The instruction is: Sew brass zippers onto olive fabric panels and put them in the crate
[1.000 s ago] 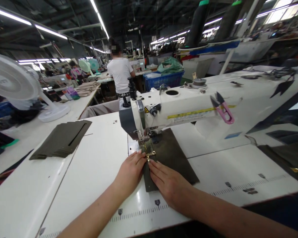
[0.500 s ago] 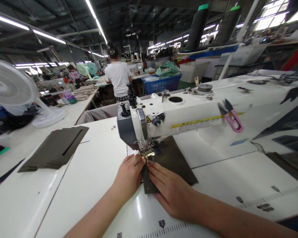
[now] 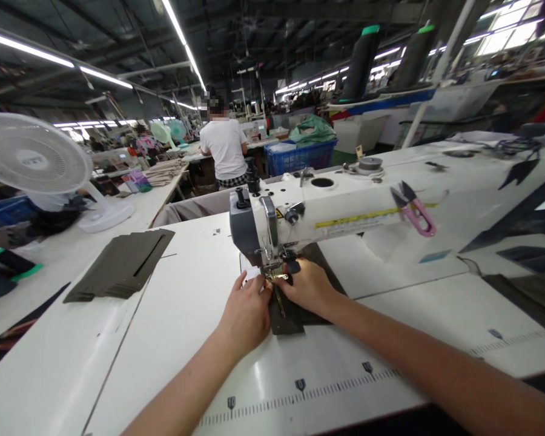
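Observation:
A dark olive fabric piece (image 3: 287, 324) with a narrow slot lies under the needle area of a white sewing machine (image 3: 349, 221). My left hand (image 3: 247, 310) has its fingers bent together at the fabric's left edge, close to the presser foot. On the other side, my right hand (image 3: 312, 284) reaches in beside the foot, over the fabric. Its thumb points at a small gold-coloured metal part (image 3: 280, 277); the other fingertips are partly hidden behind a dark machine part (image 3: 292, 267), so what they pinch is unclear.
A stack of slotted olive pieces (image 3: 120, 266) lies left. Pink-handled thread snips (image 3: 413, 209) rest against the machine arm. A white fan (image 3: 36, 154) stands at far left. Behind the machine are a blue basket (image 3: 300, 158) and a person in a white shirt (image 3: 224, 145).
My right hand has moved from the front of the fabric, where it lay flat, up beside the presser foot. The left hand stays at the fabric's edge. The view has shifted slightly.

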The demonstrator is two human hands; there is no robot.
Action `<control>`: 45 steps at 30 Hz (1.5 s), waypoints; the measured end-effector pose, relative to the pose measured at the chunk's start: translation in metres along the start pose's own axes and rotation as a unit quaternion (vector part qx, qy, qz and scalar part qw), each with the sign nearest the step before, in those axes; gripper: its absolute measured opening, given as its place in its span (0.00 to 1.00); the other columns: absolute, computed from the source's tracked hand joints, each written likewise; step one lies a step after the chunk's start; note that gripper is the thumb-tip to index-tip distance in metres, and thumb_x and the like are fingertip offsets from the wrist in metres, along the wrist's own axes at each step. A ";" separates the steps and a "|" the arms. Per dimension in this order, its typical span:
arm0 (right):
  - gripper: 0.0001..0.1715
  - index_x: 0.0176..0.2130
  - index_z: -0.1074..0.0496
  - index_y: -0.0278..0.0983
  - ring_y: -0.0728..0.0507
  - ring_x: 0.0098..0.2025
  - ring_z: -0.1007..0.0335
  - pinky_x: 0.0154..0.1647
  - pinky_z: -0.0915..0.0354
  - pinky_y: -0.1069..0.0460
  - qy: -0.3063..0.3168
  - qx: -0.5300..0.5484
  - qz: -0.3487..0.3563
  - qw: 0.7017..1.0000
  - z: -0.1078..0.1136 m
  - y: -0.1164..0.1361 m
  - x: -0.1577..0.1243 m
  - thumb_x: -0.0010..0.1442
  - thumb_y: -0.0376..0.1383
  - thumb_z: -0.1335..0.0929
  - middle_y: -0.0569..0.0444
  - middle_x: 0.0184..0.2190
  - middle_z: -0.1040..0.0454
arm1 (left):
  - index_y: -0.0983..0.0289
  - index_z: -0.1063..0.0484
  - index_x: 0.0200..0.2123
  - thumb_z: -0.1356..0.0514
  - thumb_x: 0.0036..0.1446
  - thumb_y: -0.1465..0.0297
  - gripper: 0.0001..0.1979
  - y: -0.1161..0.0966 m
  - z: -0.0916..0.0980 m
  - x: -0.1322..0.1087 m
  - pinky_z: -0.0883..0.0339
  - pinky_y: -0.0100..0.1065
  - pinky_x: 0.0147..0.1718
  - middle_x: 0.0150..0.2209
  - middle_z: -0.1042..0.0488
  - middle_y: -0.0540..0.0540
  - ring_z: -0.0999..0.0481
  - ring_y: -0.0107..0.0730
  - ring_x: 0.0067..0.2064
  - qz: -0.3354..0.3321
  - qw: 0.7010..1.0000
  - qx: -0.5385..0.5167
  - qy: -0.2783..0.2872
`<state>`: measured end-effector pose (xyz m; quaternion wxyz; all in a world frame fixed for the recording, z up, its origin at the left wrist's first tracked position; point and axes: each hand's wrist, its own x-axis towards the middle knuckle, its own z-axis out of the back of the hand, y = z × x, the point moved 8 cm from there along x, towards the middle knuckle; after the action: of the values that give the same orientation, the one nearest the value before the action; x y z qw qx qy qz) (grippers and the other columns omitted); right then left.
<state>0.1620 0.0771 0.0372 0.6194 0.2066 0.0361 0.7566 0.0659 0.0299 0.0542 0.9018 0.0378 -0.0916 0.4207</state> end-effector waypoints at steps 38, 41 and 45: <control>0.24 0.50 0.35 0.20 0.39 0.54 0.38 0.55 0.40 0.47 -0.044 -0.020 0.305 0.951 0.003 0.039 -0.047 0.56 0.30 0.40 0.35 0.51 0.34 | 0.65 0.30 0.37 0.51 0.54 0.78 0.12 0.012 -0.002 0.006 0.28 0.38 0.36 0.34 0.31 0.58 0.29 0.36 0.37 -0.057 0.986 -0.067 -0.139; 0.23 0.49 0.33 0.20 0.38 0.51 0.36 0.53 0.38 0.47 -0.055 -0.007 0.293 0.955 0.009 0.038 -0.044 0.56 0.31 0.38 0.36 0.50 0.33 | 0.65 0.30 0.39 0.52 0.52 0.80 0.15 0.018 -0.001 0.003 0.28 0.34 0.36 0.35 0.31 0.57 0.28 0.34 0.37 -0.047 0.984 -0.096 -0.140; 0.21 0.46 0.31 0.21 0.38 0.51 0.35 0.53 0.37 0.47 -0.092 -0.006 0.284 0.954 0.014 0.040 -0.053 0.56 0.32 0.35 0.37 0.48 0.30 | 0.66 0.31 0.42 0.51 0.55 0.79 0.14 0.014 0.004 -0.013 0.28 0.38 0.42 0.41 0.28 0.59 0.27 0.37 0.42 -0.047 0.982 -0.085 -0.162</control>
<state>0.1382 0.0144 0.0484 0.3808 0.2734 -0.0854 0.8792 0.0464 0.0281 0.0552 0.8938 0.0328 -0.2696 0.3569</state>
